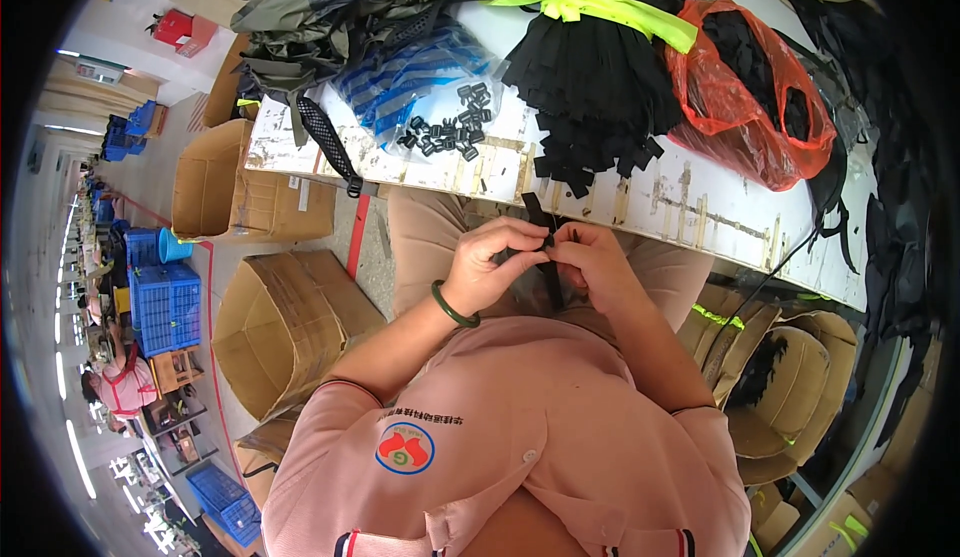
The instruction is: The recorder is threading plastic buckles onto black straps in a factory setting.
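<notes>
My left hand (497,259) and my right hand (592,265) meet in front of my body, just off the table's near edge. Both pinch a black webbing strap (553,289), whose one end sticks up past the fingers while the other hangs toward my lap. A small dark piece shows between the fingertips; its kind is hidden. Beyond the hands, a thick bundle of black straps (590,82) lies on the table, tied with a neon yellow band (630,15). Left of it is a loose heap of small black plastic buckles (450,134).
The worn white table (690,192) carries a blue-striped clear bag (385,82), dark fabric pieces (310,7) and a red plastic bag (750,107) of black items. Cardboard boxes (290,327) stand at my left, another box (790,397) at my right. Blue crates (165,307) are farther left.
</notes>
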{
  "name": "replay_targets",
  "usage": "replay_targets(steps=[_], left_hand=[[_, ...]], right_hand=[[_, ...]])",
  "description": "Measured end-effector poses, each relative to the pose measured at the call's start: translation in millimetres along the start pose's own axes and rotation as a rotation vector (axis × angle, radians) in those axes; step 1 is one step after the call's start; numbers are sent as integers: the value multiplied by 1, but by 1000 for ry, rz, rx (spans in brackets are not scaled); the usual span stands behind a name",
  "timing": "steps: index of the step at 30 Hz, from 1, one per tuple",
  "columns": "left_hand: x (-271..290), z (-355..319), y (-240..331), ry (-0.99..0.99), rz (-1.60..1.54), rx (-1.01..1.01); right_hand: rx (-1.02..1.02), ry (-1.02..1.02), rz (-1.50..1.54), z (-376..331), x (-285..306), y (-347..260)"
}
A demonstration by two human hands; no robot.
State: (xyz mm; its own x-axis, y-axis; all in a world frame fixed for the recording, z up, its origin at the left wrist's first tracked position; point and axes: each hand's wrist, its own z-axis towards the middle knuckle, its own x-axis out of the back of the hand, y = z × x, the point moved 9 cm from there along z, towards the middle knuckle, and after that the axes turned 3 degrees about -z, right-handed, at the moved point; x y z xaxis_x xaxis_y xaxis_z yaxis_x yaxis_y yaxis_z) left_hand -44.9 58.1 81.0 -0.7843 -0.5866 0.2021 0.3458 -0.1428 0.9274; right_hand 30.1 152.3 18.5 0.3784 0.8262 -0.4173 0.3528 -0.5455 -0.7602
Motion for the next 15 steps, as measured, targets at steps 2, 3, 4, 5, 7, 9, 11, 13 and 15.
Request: replay_targets(steps=[2,3,4,5,7,9,11,13,15], left_hand=[[6,-2,-9,82,-80,85],[5,-2,-9,82,-80,85],[4,-4,-19,105,-297,182],[2,-5,-27,128,-515,279],[-3,-3,-23,99,-536,236],[-4,-3,-19,163,-599,172],[-3,4,-12,133,-546,157],[1,9,-9,106,-491,143],[1,11,1,-17,-72,54]], right_hand=[[11,26,-16,-2,-1,-1],[22,52,-32,-3,-1,-2],[23,50,-31,-2,-3,2],[304,143,-234,-5,1,-19],[586,232,-438,-17,-2,-44],[206,130,-60,-8,1,-24],[202,63,-57,-8,5,-28],[196,-7,-53,-9,0,-34],[190,-62,-209,-12,-10,-42]])
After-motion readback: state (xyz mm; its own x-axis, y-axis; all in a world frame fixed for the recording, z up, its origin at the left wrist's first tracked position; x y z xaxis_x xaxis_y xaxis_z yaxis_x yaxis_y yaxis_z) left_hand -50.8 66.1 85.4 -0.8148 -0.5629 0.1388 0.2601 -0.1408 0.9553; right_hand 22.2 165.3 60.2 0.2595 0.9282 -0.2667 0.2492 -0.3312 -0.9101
